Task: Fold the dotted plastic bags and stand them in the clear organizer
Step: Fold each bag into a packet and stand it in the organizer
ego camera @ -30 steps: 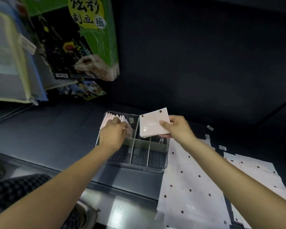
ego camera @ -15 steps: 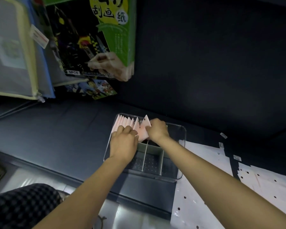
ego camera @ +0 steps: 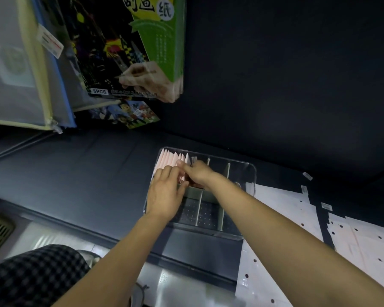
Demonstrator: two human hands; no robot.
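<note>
A clear organizer (ego camera: 252,173) with upright dividers sits on the dark shelf. Several folded pink bags (ego camera: 172,159) stand in a row in its left compartment. My left hand (ego camera: 166,193) rests against the near side of that row, fingers curled over the bags. My right hand (ego camera: 197,172) reaches in from the right and pinches the newest folded bag at the right end of the row; the bag is mostly hidden by my fingers. Flat white dotted bags (ego camera: 282,220) lie to the right of the organizer.
More dotted sheets (ego camera: 364,242) spread at the far right, with small label strips (ego camera: 307,176) on the dark surface. Hanging packs, a green scratch-paper pack (ego camera: 142,52) and zip folders (ego camera: 20,74), overhang the upper left. The shelf's front edge runs below the organizer.
My right hand carried the folded bag from above the organizer's middle down into the left compartment, beside the row. My left hand stayed on the row. The view shifted left.
</note>
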